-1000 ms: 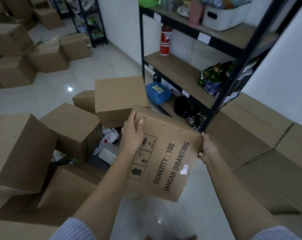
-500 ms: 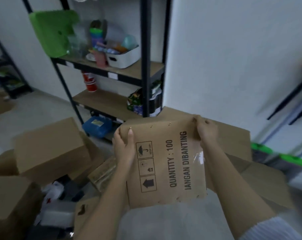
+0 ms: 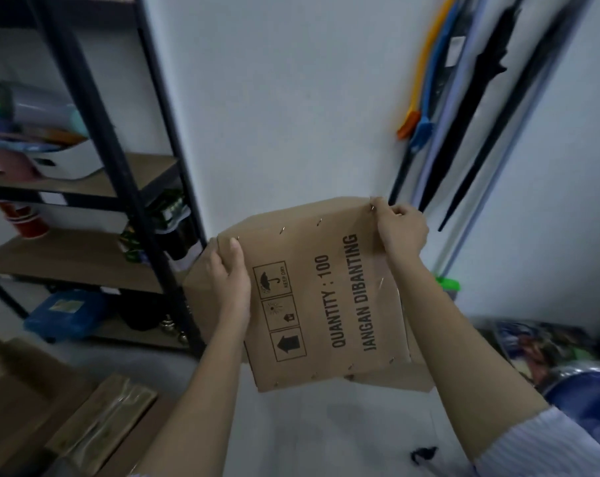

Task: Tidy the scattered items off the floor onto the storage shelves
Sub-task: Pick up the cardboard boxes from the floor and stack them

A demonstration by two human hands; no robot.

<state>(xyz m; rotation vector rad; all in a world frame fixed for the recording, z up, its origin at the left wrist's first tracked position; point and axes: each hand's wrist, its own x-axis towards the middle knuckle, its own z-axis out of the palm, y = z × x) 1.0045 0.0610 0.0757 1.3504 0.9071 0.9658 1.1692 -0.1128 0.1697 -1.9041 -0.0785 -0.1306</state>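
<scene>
Between your hands, the box (image 3: 326,297) hangs flat, off the floor.
Your left hand (image 3: 231,282) grips its left edge, your right hand (image 3: 400,228) pinches the top right corner; shelves (image 3: 85,259) lie off left, nearer your left hand.

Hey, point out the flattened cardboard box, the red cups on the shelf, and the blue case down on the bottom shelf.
flattened cardboard box (image 3: 329,304), head view, on its printed face beside the lettering.
red cups (image 3: 27,220), head view, on the side of the stack.
blue case (image 3: 68,309), head view, on its lid.
</scene>
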